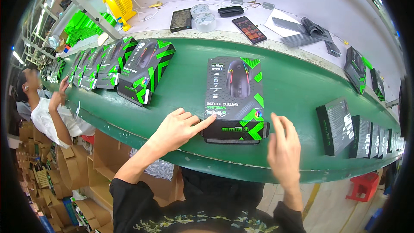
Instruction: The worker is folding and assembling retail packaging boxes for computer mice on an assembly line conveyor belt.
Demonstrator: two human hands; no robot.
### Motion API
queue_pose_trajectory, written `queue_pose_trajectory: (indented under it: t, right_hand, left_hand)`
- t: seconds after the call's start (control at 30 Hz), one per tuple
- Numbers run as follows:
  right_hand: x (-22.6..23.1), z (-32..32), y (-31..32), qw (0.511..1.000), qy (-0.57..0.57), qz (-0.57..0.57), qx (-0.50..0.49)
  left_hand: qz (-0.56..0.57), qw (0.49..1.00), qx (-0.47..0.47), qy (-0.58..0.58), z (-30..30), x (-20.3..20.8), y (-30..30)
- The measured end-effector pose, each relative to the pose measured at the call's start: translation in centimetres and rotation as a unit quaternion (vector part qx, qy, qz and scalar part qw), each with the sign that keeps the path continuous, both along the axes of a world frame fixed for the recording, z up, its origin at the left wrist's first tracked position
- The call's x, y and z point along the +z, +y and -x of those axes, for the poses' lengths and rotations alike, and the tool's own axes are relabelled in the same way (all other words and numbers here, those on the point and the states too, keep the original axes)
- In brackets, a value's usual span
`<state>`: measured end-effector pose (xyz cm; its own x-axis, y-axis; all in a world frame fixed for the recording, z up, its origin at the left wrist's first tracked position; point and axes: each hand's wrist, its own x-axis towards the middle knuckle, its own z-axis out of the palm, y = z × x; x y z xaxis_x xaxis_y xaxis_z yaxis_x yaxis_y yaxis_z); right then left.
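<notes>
A black-and-green mouse box [235, 90] is seen lying flat at the centre of the frame, on the green table [185, 82]. A computer mouse is pictured on its face, and its print is turned upside down in the view. A dark flap [235, 130] is set at its lower end, with tabs jutting out at the sides.

The left hand [174, 129] is placed at the box's lower left. Its index finger is stretched onto the box edge, the other fingers are loosely bent, and nothing is seen gripped. The right hand [284, 149] is held just beside the flap's right end, slightly blurred. Its fingers are extended and kept close together, with nothing seen grasped; whether the box is touched there cannot be told.

A row of similar boxes [146, 71] is lined up at left, slightly overlapping. Another row of dark boxes [335, 127] is stood at right, with two more boxes [355, 71] placed at upper right.

Along the top, a yellow fan [119, 6], a smartphone [249, 30] and grey strips [297, 39] are laid out. A co-worker in a white top [54, 118] is seen at far left. Cardboard cartons [71, 166] are stacked at lower left; a red stool [364, 185] is seen at lower right.
</notes>
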<state>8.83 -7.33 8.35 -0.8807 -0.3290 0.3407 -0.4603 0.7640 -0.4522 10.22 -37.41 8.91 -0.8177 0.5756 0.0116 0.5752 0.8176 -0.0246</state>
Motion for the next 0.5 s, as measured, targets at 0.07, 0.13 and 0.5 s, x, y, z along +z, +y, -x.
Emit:
queue_pose_trajectory:
  t: [0.07, 0.13, 0.5]
  right_hand:
    - [-0.1, 0.3, 2.0, 0.990, -0.108, -0.069, 0.059]
    - [-0.5, 0.5, 2.4, 0.976, -0.171, -0.071, 0.111]
    - [2.9, 10.0, 3.6, 0.878, -0.179, 0.321, 0.308]
  left_hand:
    - [-0.012, 0.999, -0.013, 0.052, 0.1, -0.9, 0.1]
    - [-0.085, 0.995, -0.024, 0.049, 0.3, -1.5, -0.1]
    - [-0.693, 0.714, 0.044, -0.086, 3.5, 1.7, 1.3]
